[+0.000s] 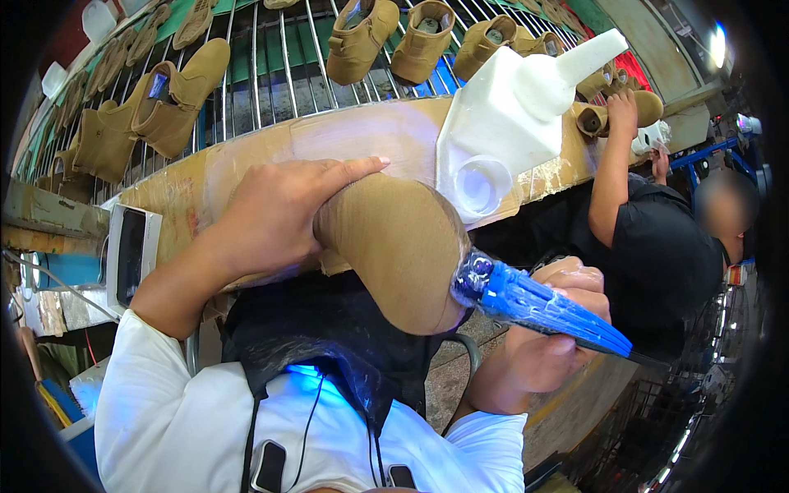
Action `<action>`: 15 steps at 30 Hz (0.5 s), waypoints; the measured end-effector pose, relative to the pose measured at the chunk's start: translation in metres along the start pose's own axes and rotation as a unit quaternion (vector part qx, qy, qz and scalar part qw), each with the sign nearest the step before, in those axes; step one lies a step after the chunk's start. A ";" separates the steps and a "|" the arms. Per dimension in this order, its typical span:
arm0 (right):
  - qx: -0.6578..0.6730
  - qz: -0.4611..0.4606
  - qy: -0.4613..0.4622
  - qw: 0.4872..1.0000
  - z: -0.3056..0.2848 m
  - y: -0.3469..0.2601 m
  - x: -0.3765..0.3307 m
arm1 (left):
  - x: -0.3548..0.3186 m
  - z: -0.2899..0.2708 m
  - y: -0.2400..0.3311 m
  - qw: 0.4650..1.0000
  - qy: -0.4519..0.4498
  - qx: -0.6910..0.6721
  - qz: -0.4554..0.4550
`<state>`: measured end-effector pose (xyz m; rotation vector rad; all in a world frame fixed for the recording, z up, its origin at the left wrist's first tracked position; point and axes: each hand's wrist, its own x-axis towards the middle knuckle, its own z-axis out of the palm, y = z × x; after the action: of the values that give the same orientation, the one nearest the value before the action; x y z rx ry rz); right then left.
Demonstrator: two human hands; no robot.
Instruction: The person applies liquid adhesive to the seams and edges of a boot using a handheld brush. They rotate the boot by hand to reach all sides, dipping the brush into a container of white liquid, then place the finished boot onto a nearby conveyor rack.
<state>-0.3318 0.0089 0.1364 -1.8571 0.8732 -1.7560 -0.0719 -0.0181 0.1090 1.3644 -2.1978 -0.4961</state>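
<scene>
My left hand point(275, 214) grips a tan shoe upper point(394, 251) from its left side, with the thumb stretched along the top edge. The shoe's rounded end points toward me and to the right. In my right hand point(534, 361) is a blue brush point(546, 306), its handle coated with a whitish, glossy smear. The brush's head touches the right edge of the shoe, where the surface looks wet. Just beyond the shoe, a white plastic bottle point(501, 123) with a long spout and a round opening rests on the bench.
Tan boots point(177, 99) and more shoes point(423, 41) stand on a metal-bar rack point(279, 66) beyond the cardboard-covered bench point(222, 177). To the right a co-worker in black point(670, 238) handles another tan shoe point(641, 107). A white-framed device point(136, 255) stands at the left.
</scene>
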 end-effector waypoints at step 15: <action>-0.008 -0.052 0.061 0.997 0.003 0.035 0.029 | 0.034 -0.024 -0.013 0.999 -0.026 -0.013 -0.036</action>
<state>-0.3340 -0.0364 0.1318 -1.8525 0.8518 -1.9494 -0.0609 -0.0553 0.1286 1.4363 -2.1816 -0.5922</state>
